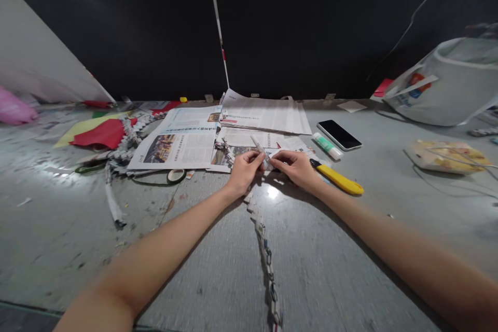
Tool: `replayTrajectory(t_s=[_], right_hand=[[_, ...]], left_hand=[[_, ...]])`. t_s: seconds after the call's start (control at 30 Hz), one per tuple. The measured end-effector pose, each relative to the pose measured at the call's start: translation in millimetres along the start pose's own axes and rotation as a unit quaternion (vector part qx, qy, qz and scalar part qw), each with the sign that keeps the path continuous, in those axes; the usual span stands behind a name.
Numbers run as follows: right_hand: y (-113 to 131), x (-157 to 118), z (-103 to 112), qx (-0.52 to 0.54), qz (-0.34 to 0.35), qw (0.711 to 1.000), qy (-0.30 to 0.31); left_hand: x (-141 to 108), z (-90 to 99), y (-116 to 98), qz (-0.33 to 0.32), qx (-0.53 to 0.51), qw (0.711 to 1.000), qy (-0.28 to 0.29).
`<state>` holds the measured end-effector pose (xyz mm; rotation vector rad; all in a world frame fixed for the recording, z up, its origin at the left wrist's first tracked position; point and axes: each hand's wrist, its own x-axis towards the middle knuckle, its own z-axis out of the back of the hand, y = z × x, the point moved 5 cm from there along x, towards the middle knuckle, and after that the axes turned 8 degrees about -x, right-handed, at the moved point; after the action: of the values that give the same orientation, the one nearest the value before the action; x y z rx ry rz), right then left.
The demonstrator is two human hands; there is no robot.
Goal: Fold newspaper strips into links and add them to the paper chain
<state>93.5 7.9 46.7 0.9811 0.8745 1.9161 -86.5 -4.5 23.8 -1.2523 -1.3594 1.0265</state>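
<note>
Over the middle of the grey table, my left hand (246, 171) pinches a folded newspaper strip (257, 143) whose end sticks up past the fingers. My right hand (294, 167) is closed at the strip's right side, thumb and forefinger together on it. From beneath my left hand a zigzag folded-paper chain (268, 254) runs down the table toward me. Just beyond the hands lie newspaper sheets (268, 137). A yellow-handled utility knife (340, 179) lies beside my right wrist, and a green-and-white glue stick (327, 146) behind it.
A phone (339, 134) lies to the right, near a yellow packet (449, 156) and a white bag (439, 88). On the left are a tape roll (176, 176), red paper (100, 135) and more folded-paper chain (128, 140). A black panel (291, 26) rises behind the table.
</note>
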Motion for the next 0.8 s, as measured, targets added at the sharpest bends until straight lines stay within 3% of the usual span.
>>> replayTrajectory(t_s=[0.27, 0.63, 0.8], right_hand=[[-11.3, 2.2, -3.4, -0.045, -0.039, 0.998, 0.005], [-13.8, 3.9, -4.2, -0.045, -0.011, 0.999, 0.011], [-9.9, 2.2, -6.3, -0.018, -0.017, 0.999, 0.025]], left_hand=[[-1.7, -2.5, -2.7, 0.002, 0.005, 0.999, 0.033], [-4.1, -5.4, -4.8, 0.008, 0.049, 0.996, 0.072], [0.7, -1.5, 5.1, 0.012, 0.020, 0.999, 0.041]])
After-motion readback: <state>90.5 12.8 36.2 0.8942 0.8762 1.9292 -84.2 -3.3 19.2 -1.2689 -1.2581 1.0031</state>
